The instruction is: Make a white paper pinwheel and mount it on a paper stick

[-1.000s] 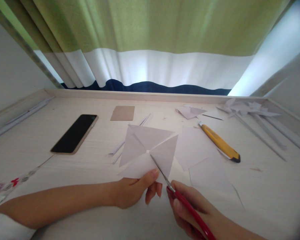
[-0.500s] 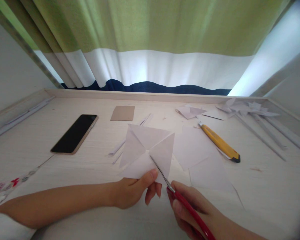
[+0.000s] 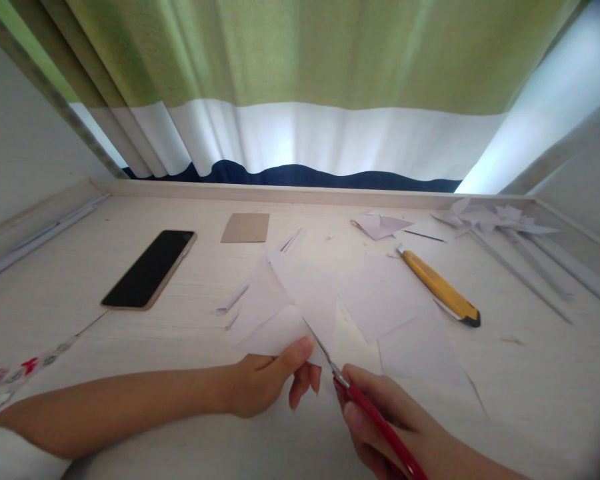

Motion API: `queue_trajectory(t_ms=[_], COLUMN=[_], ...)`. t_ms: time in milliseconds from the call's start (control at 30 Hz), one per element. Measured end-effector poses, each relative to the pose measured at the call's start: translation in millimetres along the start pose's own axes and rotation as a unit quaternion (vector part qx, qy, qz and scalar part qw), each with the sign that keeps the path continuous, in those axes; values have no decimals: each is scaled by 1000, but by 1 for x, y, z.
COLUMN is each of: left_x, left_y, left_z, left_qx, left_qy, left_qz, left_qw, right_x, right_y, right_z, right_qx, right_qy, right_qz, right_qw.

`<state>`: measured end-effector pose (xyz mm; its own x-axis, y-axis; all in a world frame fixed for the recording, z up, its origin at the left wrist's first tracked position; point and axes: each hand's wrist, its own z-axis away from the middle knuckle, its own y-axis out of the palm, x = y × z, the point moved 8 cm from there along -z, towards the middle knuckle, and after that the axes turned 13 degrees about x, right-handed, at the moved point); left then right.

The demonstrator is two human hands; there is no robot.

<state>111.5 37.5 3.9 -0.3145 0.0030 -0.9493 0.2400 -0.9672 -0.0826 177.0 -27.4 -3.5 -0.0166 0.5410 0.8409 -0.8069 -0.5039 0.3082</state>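
Observation:
My left hand [image 3: 275, 377] pinches the near edge of a white paper square [image 3: 273, 328] between thumb and fingers. Slits run from the square's corners toward its middle, parting it into flaps. In my right hand [image 3: 375, 410] is a pair of scissors [image 3: 387, 428] with red handles. Their thin metal blades lie along the slit at the near right corner, tips close to the paper's middle. The blades look nearly closed. Part of the handles is hidden by my fingers and the frame's bottom edge.
Loose paper sheets [image 3: 387, 297] and a yellow utility knife [image 3: 437, 283] lie to the right. Paper pinwheels [image 3: 495, 217] with rolled sticks rest at the far right. A phone [image 3: 150, 270] with a charm strap is on the left, a cardboard square [image 3: 245, 228] behind the paper.
The slit at the near right now runs through, and the right-hand flap has come apart from the near one and shifted. The scissors' blades look more closed. Both hands stay almost in place.

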Motion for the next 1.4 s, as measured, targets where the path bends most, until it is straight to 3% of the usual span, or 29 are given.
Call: queue_trajectory(t_ms=[133, 233, 467, 600, 667, 767, 833, 1000, 1100, 1267, 1400], left_x=[0, 0, 14, 24, 27, 31, 36, 56, 55, 34, 7], left_y=[-6, -11, 1, -2, -2, -1, -1, 0, 0, -1, 0], left_z=[-1, 1, 4, 0, -3, -8, -11, -19, -23, -21, -12], left_qx=[-33, -62, -3, -34, -42, -50, -56, -44, -18, 15, 40], left_qy=[17, 33, 14, -20, -37, -33, -14, 27, 55, 45, 38], left_qz=[18, 18, 18, 68, 101, 158, 193, 277, 277, 174, -1], left_qw=[999, 997, 1000, 997, 993, 986, 979, 959, 959, 984, 998], right_x=[-3, 4, 17, 38, 51, 66, 67, 60, 57, 57, 54], right_y=[-3, -15, -40, -63, -83, -111, -121, -132, -134, -139, -140], right_z=[-1, 5, 27, 35, 42, 55, 56, 50, 48, 51, 50], right_qx=[-5, -52, -90, -156, -241, -390, -421, -424, -420, -467, -478], right_qy=[8, -3, 68, 16, -1, 26, 44, 78, 82, 46, 39], right_qz=[25, 121, 329, 376, 427, 548, 583, 614, 632, 649, 662], right_qw=[1000, 991, 937, 913, 871, 740, 693, 661, 646, 598, 576])
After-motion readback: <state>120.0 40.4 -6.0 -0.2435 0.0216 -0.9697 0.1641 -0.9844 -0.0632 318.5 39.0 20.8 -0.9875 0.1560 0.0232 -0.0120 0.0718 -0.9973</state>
